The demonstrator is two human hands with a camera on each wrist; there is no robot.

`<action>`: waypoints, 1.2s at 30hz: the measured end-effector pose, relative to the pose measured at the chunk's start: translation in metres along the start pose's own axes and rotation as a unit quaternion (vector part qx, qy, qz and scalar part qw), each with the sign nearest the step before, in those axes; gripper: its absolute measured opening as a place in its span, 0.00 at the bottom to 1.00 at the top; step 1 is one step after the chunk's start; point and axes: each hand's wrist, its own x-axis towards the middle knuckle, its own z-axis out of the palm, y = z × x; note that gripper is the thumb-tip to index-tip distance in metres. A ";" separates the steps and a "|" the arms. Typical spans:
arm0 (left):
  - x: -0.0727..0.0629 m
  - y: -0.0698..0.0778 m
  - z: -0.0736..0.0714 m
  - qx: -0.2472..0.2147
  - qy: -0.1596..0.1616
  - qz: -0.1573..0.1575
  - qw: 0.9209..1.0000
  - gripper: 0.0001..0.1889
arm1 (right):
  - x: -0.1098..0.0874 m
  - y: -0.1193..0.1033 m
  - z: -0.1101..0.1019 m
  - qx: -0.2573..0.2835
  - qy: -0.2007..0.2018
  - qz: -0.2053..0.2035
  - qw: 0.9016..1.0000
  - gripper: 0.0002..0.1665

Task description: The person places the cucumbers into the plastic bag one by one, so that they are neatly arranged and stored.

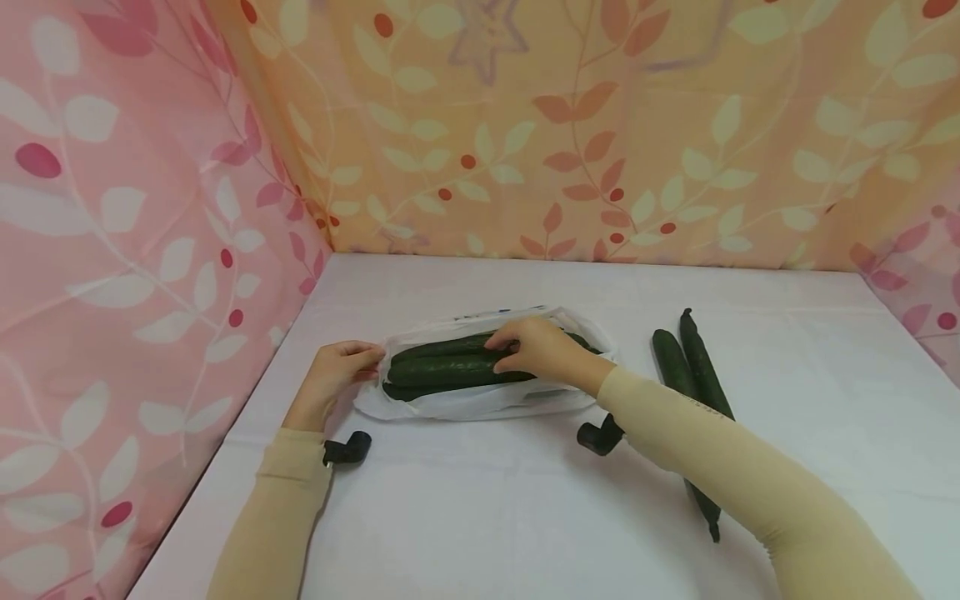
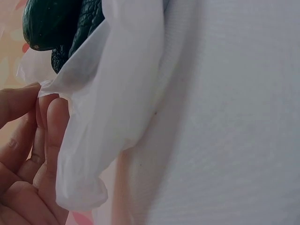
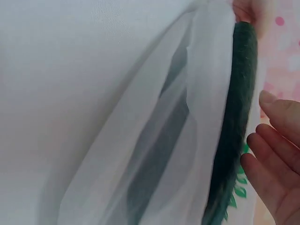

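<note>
A white plastic bag point(image 1: 480, 406) lies on the table with its open side up, and several long dark green cucumbers point(image 1: 442, 368) show inside. At the bag's left end, my left hand point(image 1: 336, 371) pinches its thin edge between thumb and fingertips; the left wrist view shows the gathered plastic point(image 2: 89, 126) hanging beside those fingers. Over the cucumbers' right half is my right hand point(image 1: 547, 350), thumb and fingers spread apart. In the right wrist view its relaxed fingertips come close beside a cucumber point(image 3: 240, 84), with nothing gripped between them.
Two more cucumbers point(image 1: 701, 367) lie side by side on the white tablecloth point(image 1: 465, 517) at the right, partly hidden under my right forearm. Leaf-patterned cloth walls point(image 1: 495, 167) enclose the table at the back and sides. A black wrist device point(image 1: 348, 448) sits on my left sleeve.
</note>
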 end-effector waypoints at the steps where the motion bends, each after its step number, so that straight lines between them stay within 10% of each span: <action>1: 0.001 0.000 0.001 0.001 0.000 0.000 1.000 0.21 | -0.004 0.001 -0.003 0.003 0.014 0.002 1.000 0.20; 16: 0.004 -0.002 0.002 0.001 -0.006 -0.002 1.000 0.21 | -0.067 0.021 -0.043 0.095 0.123 0.054 0.986 0.21; 36: 0.000 0.001 0.001 -0.002 -0.009 0.002 1.000 0.18 | -0.149 0.059 -0.086 0.046 0.169 0.200 0.964 0.28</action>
